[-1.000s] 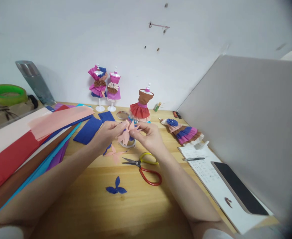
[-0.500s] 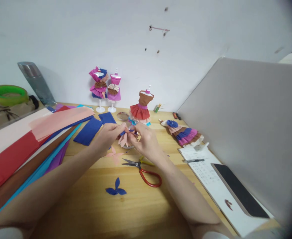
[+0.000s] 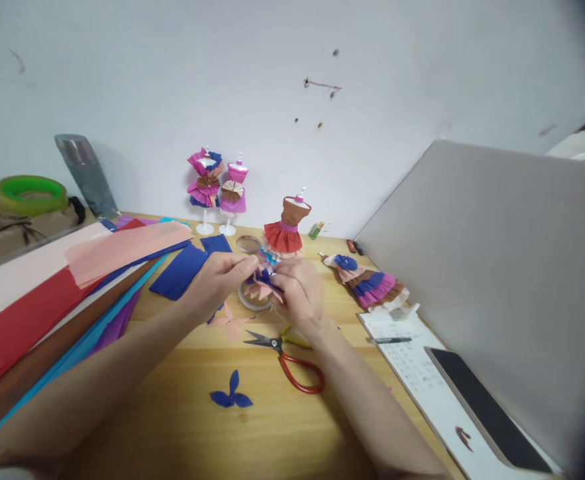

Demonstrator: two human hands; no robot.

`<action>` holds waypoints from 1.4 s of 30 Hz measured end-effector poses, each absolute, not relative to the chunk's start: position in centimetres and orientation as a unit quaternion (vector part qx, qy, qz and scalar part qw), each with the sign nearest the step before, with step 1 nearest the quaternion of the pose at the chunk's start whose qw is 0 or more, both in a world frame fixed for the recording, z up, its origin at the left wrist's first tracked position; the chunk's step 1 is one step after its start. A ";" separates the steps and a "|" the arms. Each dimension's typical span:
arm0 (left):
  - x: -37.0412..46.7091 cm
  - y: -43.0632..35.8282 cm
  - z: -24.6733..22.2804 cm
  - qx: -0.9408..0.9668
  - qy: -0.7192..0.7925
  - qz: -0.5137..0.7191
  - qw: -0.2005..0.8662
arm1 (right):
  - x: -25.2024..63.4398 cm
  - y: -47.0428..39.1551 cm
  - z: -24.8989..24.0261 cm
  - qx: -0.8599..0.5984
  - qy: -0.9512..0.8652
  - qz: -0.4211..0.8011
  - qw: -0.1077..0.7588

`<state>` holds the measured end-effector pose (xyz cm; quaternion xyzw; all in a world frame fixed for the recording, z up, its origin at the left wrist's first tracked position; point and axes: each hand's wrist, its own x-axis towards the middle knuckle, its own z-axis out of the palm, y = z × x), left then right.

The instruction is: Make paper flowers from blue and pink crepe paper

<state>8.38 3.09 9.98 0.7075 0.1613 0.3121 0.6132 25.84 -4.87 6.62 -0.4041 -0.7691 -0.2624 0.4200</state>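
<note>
Both hands meet above the middle of the table around a small crepe-paper flower [image 3: 261,288] with pink and blue petals. My right hand [image 3: 298,288] is closed on the flower from the right. My left hand [image 3: 221,279] is closed in a pinch at its upper left edge; the fingertips are partly hidden. Under the flower lies a white ring-shaped roll [image 3: 255,306]. A pink petal cutout [image 3: 229,324] rests just below the left hand. Scissors [image 3: 273,343] with red and yellow handles lie open near my right wrist. A three-petalled blue cutout [image 3: 232,392] lies closer to me.
Coloured paper sheets [image 3: 92,293] cover the left side. Dressed mini mannequins [image 3: 287,230] stand along the wall, one dressed figure [image 3: 365,277] lies at right. A whiteboard [image 3: 422,387] with pen [image 3: 392,341] and a dark phone-like slab [image 3: 487,407] borders the grey partition [image 3: 497,267].
The view has tilted up slightly. The flower has turned in my fingers, showing more blue at its top, and my left fingertips have shifted back a little to the left.
</note>
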 end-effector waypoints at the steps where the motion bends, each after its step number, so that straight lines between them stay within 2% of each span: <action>1: 8.2 2.9 10.3 0.716 0.156 0.321 0.599 | 25.9 -5.1 6.7 -0.387 -0.772 -0.267 0.428; 9: 7.5 2.6 10.6 0.719 0.101 0.360 0.586 | 24.7 -6.4 7.8 -0.321 -0.766 -0.368 0.419; 15: 7.3 2.6 11.1 0.732 0.098 0.367 0.566 | 24.3 -6.9 8.3 -0.315 -0.762 -0.396 0.404; 18: 7.0 3.2 11.5 0.780 0.082 0.364 0.503 | 24.2 -7.4 8.6 -0.333 -0.758 -0.408 0.386; 23: 6.1 3.8 12.6 0.870 -0.070 0.374 0.314 | 24.2 -7.7 8.9 -0.361 -0.736 -0.419 0.390; 25: 5.9 3.4 13.0 0.885 -0.079 0.378 0.259 | 24.0 -7.4 9.1 -0.362 -0.734 -0.406 0.406; 28: 6.2 2.5 13.2 0.877 -0.037 0.394 0.273 | 23.3 -7.0 9.3 -0.386 -0.732 -0.316 0.465; 33: 6.9 1.9 13.2 0.805 0.161 0.266 0.505 | 22.2 -6.9 9.5 -0.515 -0.664 0.040 0.540; 35: 7.0 2.1 13.3 0.787 0.187 0.215 0.547 | 22.1 -6.8 9.3 -0.533 -0.616 0.156 0.558; 42: 7.1 3.1 12.6 0.770 0.176 0.161 0.592 | 22.2 -6.6 9.2 -0.529 -0.501 0.350 0.589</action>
